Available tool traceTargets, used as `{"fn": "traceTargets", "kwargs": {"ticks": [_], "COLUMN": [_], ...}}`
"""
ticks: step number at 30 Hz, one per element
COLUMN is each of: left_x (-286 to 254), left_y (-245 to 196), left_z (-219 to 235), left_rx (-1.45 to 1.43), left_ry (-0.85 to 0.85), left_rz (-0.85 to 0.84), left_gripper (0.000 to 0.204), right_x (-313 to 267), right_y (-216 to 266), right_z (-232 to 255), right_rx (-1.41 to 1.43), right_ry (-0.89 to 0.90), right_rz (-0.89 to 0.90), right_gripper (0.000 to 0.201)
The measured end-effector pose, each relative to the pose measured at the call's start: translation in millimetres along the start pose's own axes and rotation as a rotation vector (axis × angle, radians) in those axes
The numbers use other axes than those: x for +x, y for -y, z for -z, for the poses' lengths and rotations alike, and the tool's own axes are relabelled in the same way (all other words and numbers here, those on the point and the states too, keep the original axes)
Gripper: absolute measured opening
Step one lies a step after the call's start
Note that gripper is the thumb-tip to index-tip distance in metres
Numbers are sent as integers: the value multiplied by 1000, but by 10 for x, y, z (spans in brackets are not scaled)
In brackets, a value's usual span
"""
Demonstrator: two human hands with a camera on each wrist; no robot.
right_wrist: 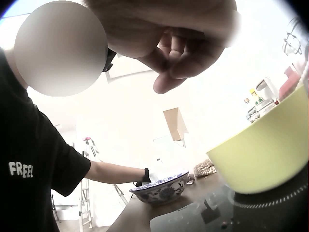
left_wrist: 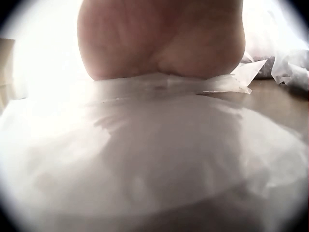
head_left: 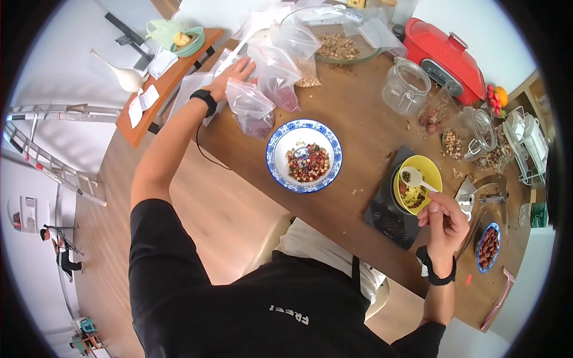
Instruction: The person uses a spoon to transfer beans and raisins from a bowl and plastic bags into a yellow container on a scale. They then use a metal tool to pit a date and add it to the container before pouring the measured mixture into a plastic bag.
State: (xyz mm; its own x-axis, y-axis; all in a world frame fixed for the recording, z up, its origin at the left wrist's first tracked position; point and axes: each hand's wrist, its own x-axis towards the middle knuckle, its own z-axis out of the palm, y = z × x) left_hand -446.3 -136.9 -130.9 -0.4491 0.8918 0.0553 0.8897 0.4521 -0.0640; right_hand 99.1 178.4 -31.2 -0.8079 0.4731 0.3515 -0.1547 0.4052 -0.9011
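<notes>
My left hand lies spread on clear plastic bags at the table's far left, its heel pressing the crinkled plastic in the left wrist view. My right hand, fingers curled, pinches the handle of a white spoon holding small dark grains over a yellow bowl. Only the curled fingers show in the right wrist view; the spoon is hidden there. Yellowish and dark bits lie in the bowl, which stands on a black kitchen scale. A blue-and-white bowl of mixed beans stands between my hands.
Filled plastic bags crowd beside my left hand. At the back are a glass bowl and a red cooker. Glass jars stand to the right, with a small dish of red dates and a metal tool nearer.
</notes>
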Motion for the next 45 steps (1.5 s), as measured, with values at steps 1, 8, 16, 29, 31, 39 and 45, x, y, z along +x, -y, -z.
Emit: {"fn": "traceTargets", "kwargs": {"ticks": [1, 8, 16, 29, 31, 39, 45], "left_x": [37, 87, 221, 695, 699, 946, 1117], "left_y": [21, -275, -1268, -1427, -1532, -1944, -2220], "left_z": [33, 773, 2179, 1995, 2052, 1968, 1996], "left_rx": [11, -388, -127, 164, 155, 141, 113], "left_ry": [-10, -458, -236, 3, -41, -152, -174], "left_rz": [-11, 195, -161, -112, -139, -260, -242], "left_gripper": [72, 51, 55, 17, 14, 19, 20], "right_x": [18, 189, 402, 443, 450, 450, 447], "right_y": [28, 351, 638, 646, 627, 630, 594], "right_z": [-7, 80, 205, 481, 491, 507, 501], "right_rx": [1, -103, -68, -51, -37, -31, -34], "right_ry": [-15, 44, -38, -118, -124, -138, -137], "right_rz": [10, 222, 390, 327, 337, 314, 331], "right_gripper": [15, 15, 18, 15, 15, 15, 17]}}
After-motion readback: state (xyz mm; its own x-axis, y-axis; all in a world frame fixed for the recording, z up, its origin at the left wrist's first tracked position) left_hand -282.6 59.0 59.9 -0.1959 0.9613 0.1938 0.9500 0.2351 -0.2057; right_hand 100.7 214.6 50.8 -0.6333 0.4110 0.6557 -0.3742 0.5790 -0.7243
